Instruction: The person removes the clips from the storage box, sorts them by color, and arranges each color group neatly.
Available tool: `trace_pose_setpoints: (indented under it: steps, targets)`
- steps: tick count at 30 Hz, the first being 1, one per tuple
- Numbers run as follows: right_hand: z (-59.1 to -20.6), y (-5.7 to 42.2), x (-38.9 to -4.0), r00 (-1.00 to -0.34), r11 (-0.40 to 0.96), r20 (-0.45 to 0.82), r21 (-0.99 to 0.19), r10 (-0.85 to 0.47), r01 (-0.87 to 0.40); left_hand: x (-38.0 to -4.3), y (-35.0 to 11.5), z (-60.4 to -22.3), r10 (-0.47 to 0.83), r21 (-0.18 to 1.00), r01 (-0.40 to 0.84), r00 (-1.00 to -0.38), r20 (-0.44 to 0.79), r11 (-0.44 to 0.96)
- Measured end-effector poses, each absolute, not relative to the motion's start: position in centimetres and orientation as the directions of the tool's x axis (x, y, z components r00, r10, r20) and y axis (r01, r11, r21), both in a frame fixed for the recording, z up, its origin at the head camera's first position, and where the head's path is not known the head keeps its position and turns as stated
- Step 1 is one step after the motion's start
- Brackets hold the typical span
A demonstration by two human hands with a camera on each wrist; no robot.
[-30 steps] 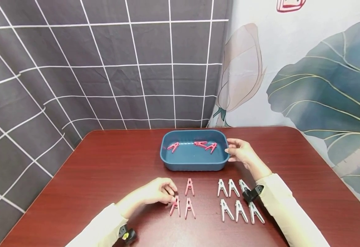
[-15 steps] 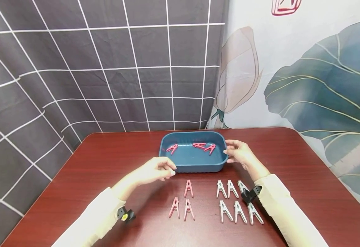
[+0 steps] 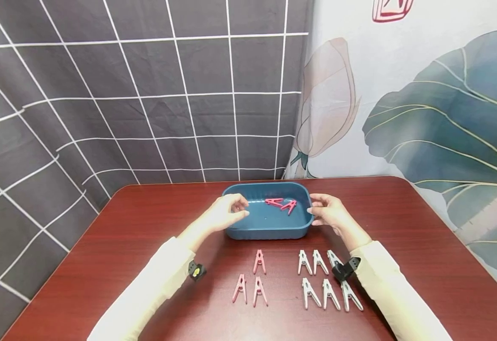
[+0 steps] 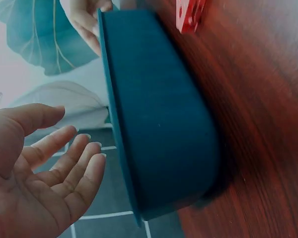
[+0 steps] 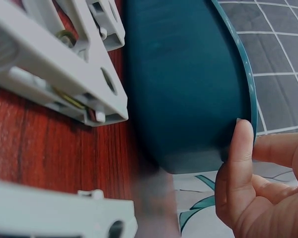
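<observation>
A blue plastic bin (image 3: 269, 233) stands toward the back of the table, with two pink clothespins (image 3: 289, 206) visible inside. Over the bin's left end hovers my left hand (image 3: 228, 212), its fingers loosely bent and nothing between them; the left wrist view shows the bare palm (image 4: 44, 198) beside the rim. At the right end, my right hand (image 3: 331, 213) pinches the bin's rim, with the thumb (image 5: 241, 148) against the outer wall. In front of the bin lie three pink clothespins (image 3: 258, 290) on the table. The bin's left inside is hidden by my left hand.
Several grey-white clothespins (image 3: 310, 291) lie in two rows on the right of the dark red table (image 3: 154, 203), partly under my right wrist. A grey grid-patterned cloth (image 3: 154, 109) and a white cloth with flower print (image 3: 338, 85) hang behind the table.
My left hand has risen from the near left pink clothespin, which stays on the table, and moved forward over the bin's left end, covering a pink clothespin inside. The right hand stays on the rim.
</observation>
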State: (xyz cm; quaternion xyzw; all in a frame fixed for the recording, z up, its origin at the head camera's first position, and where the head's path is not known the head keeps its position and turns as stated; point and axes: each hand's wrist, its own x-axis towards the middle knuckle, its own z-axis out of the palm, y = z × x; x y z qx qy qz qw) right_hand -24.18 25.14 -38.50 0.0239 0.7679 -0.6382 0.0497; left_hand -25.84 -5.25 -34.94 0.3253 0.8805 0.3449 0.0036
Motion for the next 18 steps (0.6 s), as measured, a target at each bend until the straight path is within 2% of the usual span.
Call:
trace_pose_setpoints:
  steps: [5, 11, 18]
  targets:
    - [-38.5, 25.0, -24.2, -0.994, 0.184, -0.108, -0.978, -0.013, 0.104, -27.7, -4.8, -35.7, 0.529, 0.556, 0.554, -0.818, 0.226, 0.620]
    - [-38.6, 24.8, -24.3, -0.994, 0.193, -0.109, -0.976, -0.017, 0.104, -28.7, -4.5, -36.7, 0.461, 0.432, 0.514, -0.857, 0.230, 0.741]
    - [-38.5, 24.9, -24.3, -0.994, 0.193, -0.106, -0.976, -0.002, 0.104, -29.7, -3.3, -37.4, 0.426, 0.303, 0.459, -0.888, 0.170, 0.835]
